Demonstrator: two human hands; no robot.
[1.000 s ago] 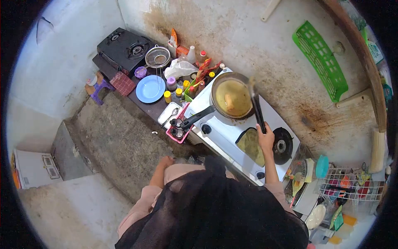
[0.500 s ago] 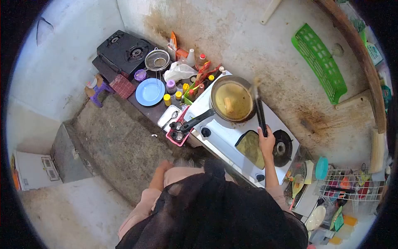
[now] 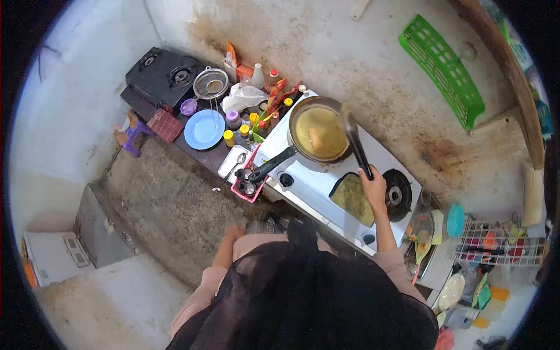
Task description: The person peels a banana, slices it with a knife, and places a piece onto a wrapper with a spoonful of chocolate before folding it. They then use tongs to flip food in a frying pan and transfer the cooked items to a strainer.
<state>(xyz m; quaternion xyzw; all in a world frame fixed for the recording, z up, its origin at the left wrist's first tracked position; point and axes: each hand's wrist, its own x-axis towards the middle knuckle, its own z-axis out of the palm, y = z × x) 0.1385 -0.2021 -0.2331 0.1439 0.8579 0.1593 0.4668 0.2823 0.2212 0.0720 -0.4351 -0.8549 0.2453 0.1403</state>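
Observation:
My right hand (image 3: 374, 185) is closed around the black handle of a spatula (image 3: 357, 139), whose brownish head is up by the right rim of the frying pan (image 3: 297, 123). Yellowish oil fills the pan, and a piece of golden-brown food (image 3: 315, 139) lies in it. The pan sits on the left burner of a white gas stove (image 3: 315, 192), its black handle pointing toward the front left. Below my right hand, a dark-edged, greenish flat piece (image 3: 353, 199) lies on the stove top. My left hand (image 3: 236, 232) hangs low at my side over the floor; its fingers are too small to make out.
Left of the stove are a pink basket (image 3: 248, 197), a white tray (image 3: 232, 162), a blue plate (image 3: 204, 130), several bottles, a strainer (image 3: 210, 84) and a black stove (image 3: 163, 76). At right stand a bare burner (image 3: 399, 195) and a wire rack (image 3: 499, 242). A green plastic rack (image 3: 443, 73) hangs on the wall.
The whole view has shifted slightly. The spatula head, blurred by motion before, is now sharper and nearer the pan's right rim. My left hand stays low at my side.

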